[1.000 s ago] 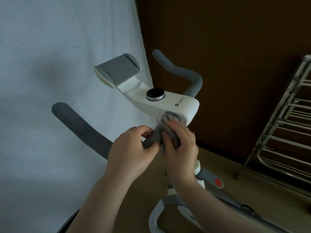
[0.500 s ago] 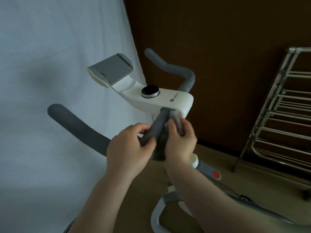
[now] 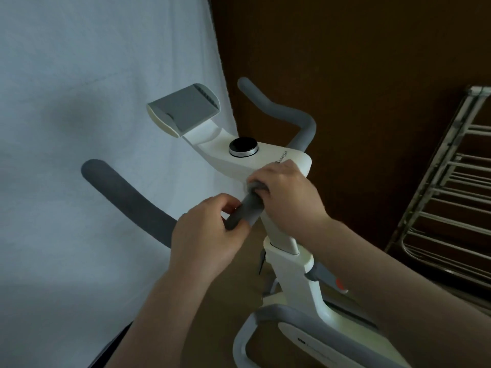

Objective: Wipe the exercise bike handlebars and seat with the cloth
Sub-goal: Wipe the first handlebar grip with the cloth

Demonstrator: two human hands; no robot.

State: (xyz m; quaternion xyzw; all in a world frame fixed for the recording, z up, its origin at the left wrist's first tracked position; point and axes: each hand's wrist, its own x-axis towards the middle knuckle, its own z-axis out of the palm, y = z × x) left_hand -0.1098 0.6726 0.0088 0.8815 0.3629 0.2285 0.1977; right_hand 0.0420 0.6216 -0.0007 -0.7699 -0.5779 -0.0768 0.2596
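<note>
Item: exercise bike handlebars [image 3: 127, 197], grey padded, wipe in progress at the centre. Left hand [image 3: 206, 235] has its fingers curled round the short grey bar [image 3: 243, 213] near its lower end. Right hand [image 3: 285, 192] clasps the bar's top, just under the white console [image 3: 265, 160]; the cloth [image 3: 252, 186] shows only as a grey fold beneath those fingers. Seat: not in view. Risks, judged: the bunched cloth may skip the underside of the padding; a knuckle could nudge the black dial [image 3: 243, 147]. Room: the left horn stands free before the pale sheet [image 3: 79, 102]; the right horn [image 3: 279, 107] sits near the brown wall; metal rack [image 3: 438, 208] well apart at right.
</note>
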